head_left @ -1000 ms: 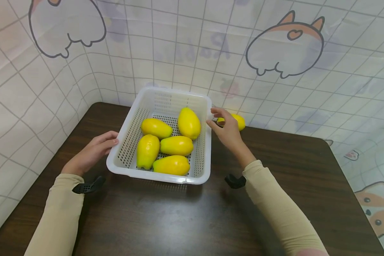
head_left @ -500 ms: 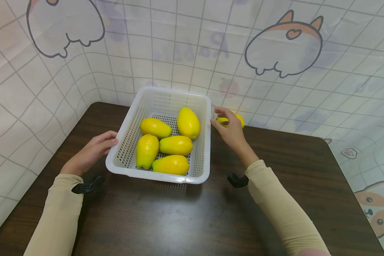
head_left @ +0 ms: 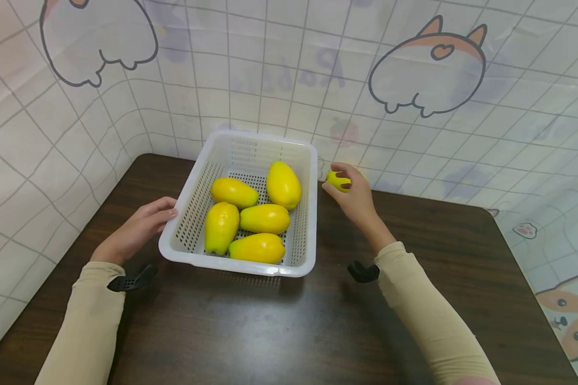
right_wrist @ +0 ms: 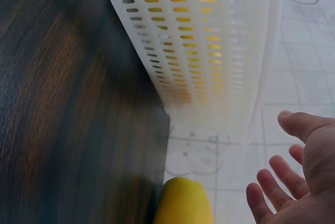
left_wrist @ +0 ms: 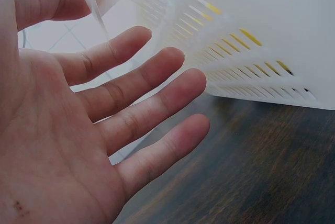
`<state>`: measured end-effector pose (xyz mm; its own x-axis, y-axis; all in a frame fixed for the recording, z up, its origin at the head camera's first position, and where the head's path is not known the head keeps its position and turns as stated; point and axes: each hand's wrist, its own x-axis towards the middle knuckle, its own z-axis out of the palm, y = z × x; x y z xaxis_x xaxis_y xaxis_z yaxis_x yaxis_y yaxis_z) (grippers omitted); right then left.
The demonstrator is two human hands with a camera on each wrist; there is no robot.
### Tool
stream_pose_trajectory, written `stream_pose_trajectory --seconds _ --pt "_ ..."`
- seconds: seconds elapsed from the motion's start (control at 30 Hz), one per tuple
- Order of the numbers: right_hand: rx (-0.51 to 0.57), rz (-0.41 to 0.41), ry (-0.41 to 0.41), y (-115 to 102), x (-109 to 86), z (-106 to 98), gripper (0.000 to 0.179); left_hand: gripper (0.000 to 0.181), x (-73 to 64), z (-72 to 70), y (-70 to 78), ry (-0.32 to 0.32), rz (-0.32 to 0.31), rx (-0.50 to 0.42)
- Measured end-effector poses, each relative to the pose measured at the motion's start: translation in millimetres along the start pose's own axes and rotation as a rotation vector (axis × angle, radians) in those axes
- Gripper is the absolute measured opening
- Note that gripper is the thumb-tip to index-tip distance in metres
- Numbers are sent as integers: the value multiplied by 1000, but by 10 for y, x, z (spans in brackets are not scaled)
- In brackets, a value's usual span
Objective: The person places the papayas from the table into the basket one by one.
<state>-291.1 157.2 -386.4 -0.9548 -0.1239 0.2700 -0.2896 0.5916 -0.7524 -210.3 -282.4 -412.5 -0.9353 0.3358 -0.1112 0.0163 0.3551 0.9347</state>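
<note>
A white perforated plastic basket (head_left: 309, 214) stands on the table with several yellow papayas (head_left: 265, 218) lying in it, some greenish at one end. My left hand (head_left: 139, 227) is at the basket's left side, its thumb touching the rim. In the left wrist view the fingers (left_wrist: 152, 101) are spread and nearly straight beside the slotted wall. To the right of the basket, my right hand (head_left: 356, 198) hovers over another papaya (head_left: 336, 181), partly hiding it. The right wrist view shows this papaya (right_wrist: 184, 203) apart from the loosely bent fingers (right_wrist: 275, 185).
The dark wooden table (head_left: 250, 331) meets a white grid-patterned cloth (head_left: 279, 69) with cartoon corgis at its back and left. The papaya outside the basket lies close to that cloth. A black wrist strap (head_left: 132, 279) sits at my left cuff.
My right hand has moved to the right, away from the basket's rim and over the papaya outside, covering more of its right end. The left hand and the basket stay practically where they were.
</note>
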Motion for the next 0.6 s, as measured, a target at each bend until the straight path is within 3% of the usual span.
stream_pose_trajectory --seconds 0.6 --pt "-41 39 29 170 -2 -86 50 42 2 -6 -11 2 -9 7"
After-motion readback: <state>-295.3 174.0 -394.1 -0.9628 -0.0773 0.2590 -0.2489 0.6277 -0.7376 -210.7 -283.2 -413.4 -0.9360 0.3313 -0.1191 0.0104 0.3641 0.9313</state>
